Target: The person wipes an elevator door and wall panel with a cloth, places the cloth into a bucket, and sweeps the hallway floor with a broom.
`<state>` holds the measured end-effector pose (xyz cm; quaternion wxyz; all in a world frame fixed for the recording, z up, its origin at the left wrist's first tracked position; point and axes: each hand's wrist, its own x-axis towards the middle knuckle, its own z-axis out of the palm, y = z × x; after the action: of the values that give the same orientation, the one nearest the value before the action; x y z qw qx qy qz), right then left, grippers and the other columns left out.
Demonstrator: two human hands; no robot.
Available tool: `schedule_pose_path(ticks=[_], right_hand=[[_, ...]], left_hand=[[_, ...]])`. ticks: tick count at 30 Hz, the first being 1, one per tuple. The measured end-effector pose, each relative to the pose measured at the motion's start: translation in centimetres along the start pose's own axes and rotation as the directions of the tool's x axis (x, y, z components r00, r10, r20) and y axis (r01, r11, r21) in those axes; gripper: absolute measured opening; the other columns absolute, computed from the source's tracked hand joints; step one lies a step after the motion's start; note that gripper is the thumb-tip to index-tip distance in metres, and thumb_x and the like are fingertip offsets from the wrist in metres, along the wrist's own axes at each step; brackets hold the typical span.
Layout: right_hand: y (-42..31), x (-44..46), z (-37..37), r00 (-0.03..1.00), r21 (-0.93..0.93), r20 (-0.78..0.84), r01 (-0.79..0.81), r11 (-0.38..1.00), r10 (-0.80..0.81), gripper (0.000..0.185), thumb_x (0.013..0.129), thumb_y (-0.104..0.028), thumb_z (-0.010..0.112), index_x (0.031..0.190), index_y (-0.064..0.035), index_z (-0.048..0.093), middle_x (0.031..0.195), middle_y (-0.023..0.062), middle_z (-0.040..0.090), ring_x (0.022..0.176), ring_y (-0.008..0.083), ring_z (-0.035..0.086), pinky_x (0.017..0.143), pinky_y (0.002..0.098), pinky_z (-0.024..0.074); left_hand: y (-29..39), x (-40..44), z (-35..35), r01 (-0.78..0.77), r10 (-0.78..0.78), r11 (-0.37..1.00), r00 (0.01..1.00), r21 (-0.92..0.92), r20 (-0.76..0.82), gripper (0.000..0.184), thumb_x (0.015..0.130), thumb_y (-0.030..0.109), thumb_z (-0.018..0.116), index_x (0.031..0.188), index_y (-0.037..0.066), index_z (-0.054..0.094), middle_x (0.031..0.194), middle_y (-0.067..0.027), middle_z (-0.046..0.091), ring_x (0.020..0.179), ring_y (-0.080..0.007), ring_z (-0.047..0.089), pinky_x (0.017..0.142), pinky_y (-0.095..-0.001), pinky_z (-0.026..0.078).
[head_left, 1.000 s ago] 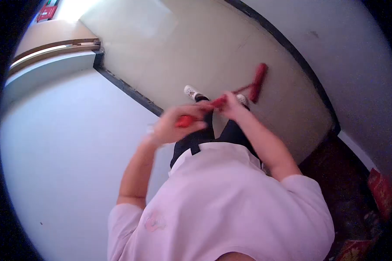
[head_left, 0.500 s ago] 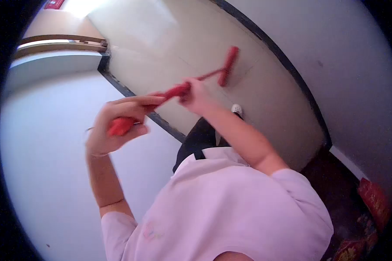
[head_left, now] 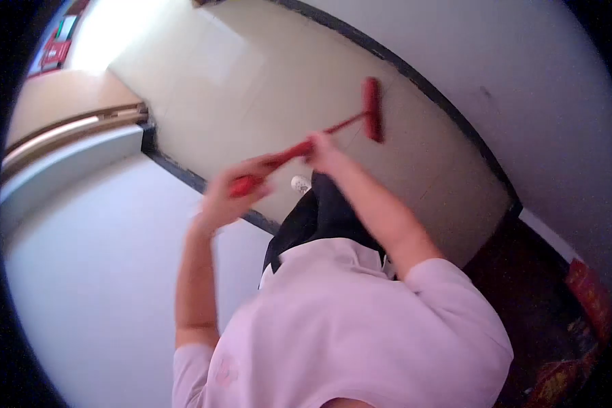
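A red mop [head_left: 372, 112] with a bar-shaped head stretches away from me, its head at the floor. My left hand [head_left: 219, 200] is closed near the top end of the handle; its fingers are blurred. Farther down the handle, my right hand [head_left: 325, 154] is wrapped around the red shaft. Both hands are in front of my body, the left one over the white wall's side and the right one above my dark trousers [head_left: 313, 217].
The beige tiled floor [head_left: 211, 88] runs between a grey wall [head_left: 523, 88] and a white wall [head_left: 115, 272], both with dark skirting. A wooden door frame [head_left: 81, 132] is on the left. Behind me on the right lies a dark red patterned mat [head_left: 503, 292].
Both hands and the mop have shifted right in view, the left hand most. The mop head has moved slightly right and turned. My white shoe now shows farther left.
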<state>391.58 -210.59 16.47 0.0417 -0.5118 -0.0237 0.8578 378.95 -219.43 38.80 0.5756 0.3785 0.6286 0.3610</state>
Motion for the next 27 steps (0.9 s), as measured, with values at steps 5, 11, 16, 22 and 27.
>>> schedule_pose_path(ticks=[5,11,16,22,27], right_hand=[[-0.5,-2.4,15.7,0.913,0.126,0.356,-0.261,0.957,0.202,0.013,0.075,-0.022,0.045,0.067,-0.0113,0.045,0.069,0.0042,0.056,0.062,0.015,0.051,0.051,0.0284,0.0396],[-5.6,-12.7,14.3,0.925,0.062,0.34,-0.203,0.977,0.171,0.013,0.077,-0.022,0.046,0.069,-0.0117,0.046,0.072,0.0052,0.057,0.064,0.0152,0.053,0.051,0.0274,0.0394],[-10.3,-10.7,3.9,0.985,-0.047,-0.136,0.101,0.994,-0.107,0.013,0.075,-0.023,0.047,0.07,-0.0105,0.047,0.065,0.0034,0.052,0.057,0.0142,0.049,0.046,0.0276,0.0356],[-11.0,-6.4,7.5,0.989,-0.225,-0.145,-0.014,0.974,-0.019,0.013,0.074,-0.02,0.039,0.077,-0.007,0.043,0.061,0.0063,0.048,0.05,0.0179,0.047,0.042,0.0289,0.0357],[-1.9,-3.2,24.8,0.988,-0.268,0.088,-0.098,0.958,0.125,0.011,0.073,-0.019,0.043,0.068,-0.0087,0.045,0.063,0.0068,0.05,0.056,0.0177,0.048,0.048,0.0301,0.0355]], left_hand=[[10.2,-3.1,-5.7,0.053,-0.01,0.95,0.99,0.308,-0.142,0.012,0.063,-0.007,0.055,0.064,-0.001,0.045,0.109,-0.0153,0.05,0.107,-0.0258,0.043,0.088,-0.0316,0.032],[16.2,-4.6,-2.5,-0.148,0.171,0.979,0.971,0.139,-0.168,0.01,0.066,0.0,0.057,0.066,0.0,0.047,0.108,-0.0184,0.05,0.11,-0.0313,0.039,0.091,-0.0381,0.03],[10.9,1.2,2.2,-0.095,0.067,0.975,0.987,-0.201,-0.143,0.006,0.073,0.003,0.056,0.075,-0.002,0.052,0.112,-0.0118,0.049,0.1,-0.0183,0.046,0.086,-0.0279,0.034],[8.8,2.9,-1.9,-0.07,0.06,0.993,0.991,-0.091,-0.116,0.007,0.075,0.003,0.054,0.077,-0.003,0.052,0.109,-0.0108,0.051,0.097,-0.0159,0.047,0.085,-0.0267,0.034],[11.1,-6.5,-15.2,0.007,-0.001,1.0,0.959,0.02,-0.284,0.003,0.07,-0.003,0.053,0.069,-0.003,0.05,0.109,-0.0129,0.051,0.106,-0.0191,0.043,0.089,-0.0299,0.03]])
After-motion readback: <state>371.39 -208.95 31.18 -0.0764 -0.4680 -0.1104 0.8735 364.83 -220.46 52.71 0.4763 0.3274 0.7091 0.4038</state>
